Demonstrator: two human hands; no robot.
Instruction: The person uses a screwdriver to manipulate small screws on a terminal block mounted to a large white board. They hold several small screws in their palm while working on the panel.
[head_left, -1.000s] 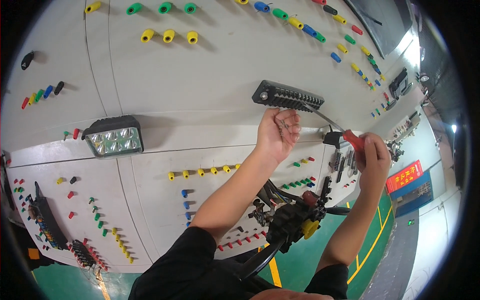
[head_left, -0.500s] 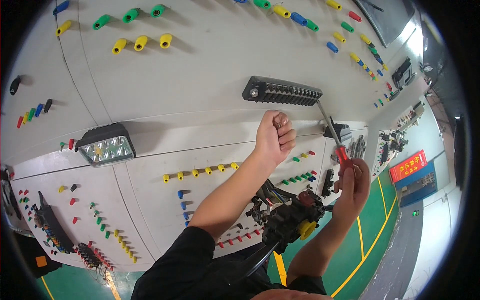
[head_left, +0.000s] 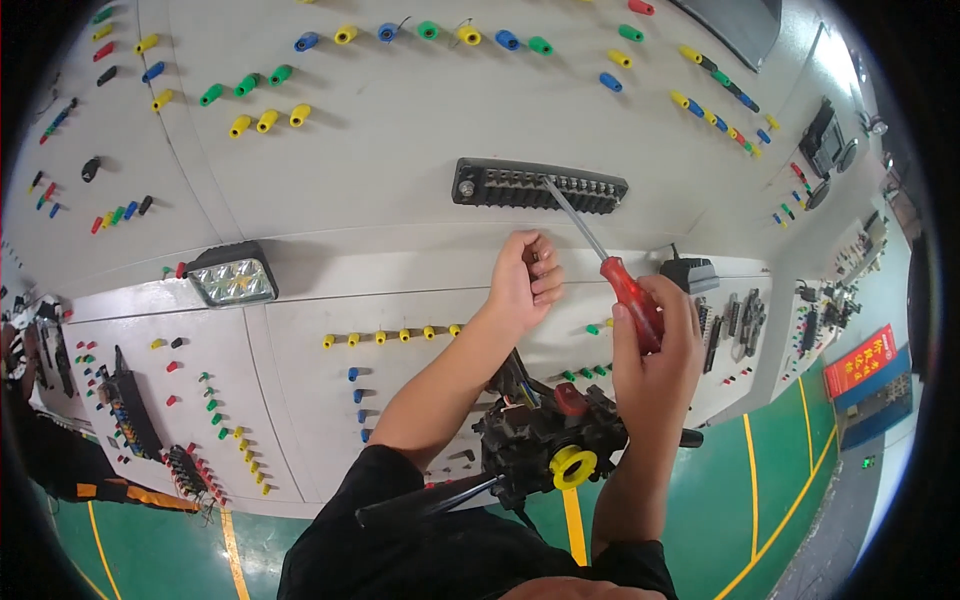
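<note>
Head view: biggest thing going is the pale, smooth panel (head_left: pixel 350 200), hard-looking with a slight sheen. Next down, near the lower middle, is a bulky black switch assembly (head_left: pixel 525 435), all lumps and wires with a yellow ring (head_left: pixel 559 467) on its front.

Then the long black terminal strip (head_left: pixel 525 194), sitting on the panel just above the hands. Ribbed, boxy, probably stiff plastic; I'd guess the thin dividers could chip if someone leaned on them, so steady it by the solid ends.

The screwdriver (head_left: pixel 607 262) slants from the right hand (head_left: pixel 660 360) up to the middle of that strip. Slim metal shaft, chunky red handle; should be light, rigid and a bit slick if palms get sweaty. Best hold is the fat of the handle, where the right thumb and fingers are wrapped now. Whether the tip's seated is too small to tell.

Left hand (head_left: pixel 525 280) is a loose fist just below the strip; can't tell if anything's tucked inside.
</note>
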